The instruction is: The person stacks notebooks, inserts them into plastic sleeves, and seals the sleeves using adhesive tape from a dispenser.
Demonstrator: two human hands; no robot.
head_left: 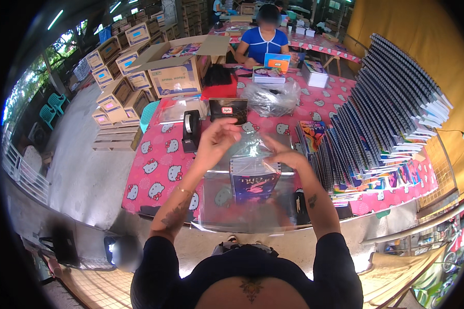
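Note:
A stack of spiral notebooks with a dark purple cover (253,186) lies in front of me, inside clear plastic film (252,147). My left hand (220,140) is raised just left of its far end, fingers loosely bent and apart; no held thing shows. On the other side, my right hand (287,155) has thumb and fingers spread at the film's far right edge. More clear plastic sheets (216,208) lie under and around the stack. A black tape dispenser (192,132) stands left of my left hand.
Tall leaning piles of spiral notebooks (381,113) fill the table's right side. Ahead are a black box (228,110), a crumpled plastic bundle (269,97) and an open carton (175,77). Across the pink table (152,177), a person (265,44) handles notebooks. Stacked cartons (121,98) stand left.

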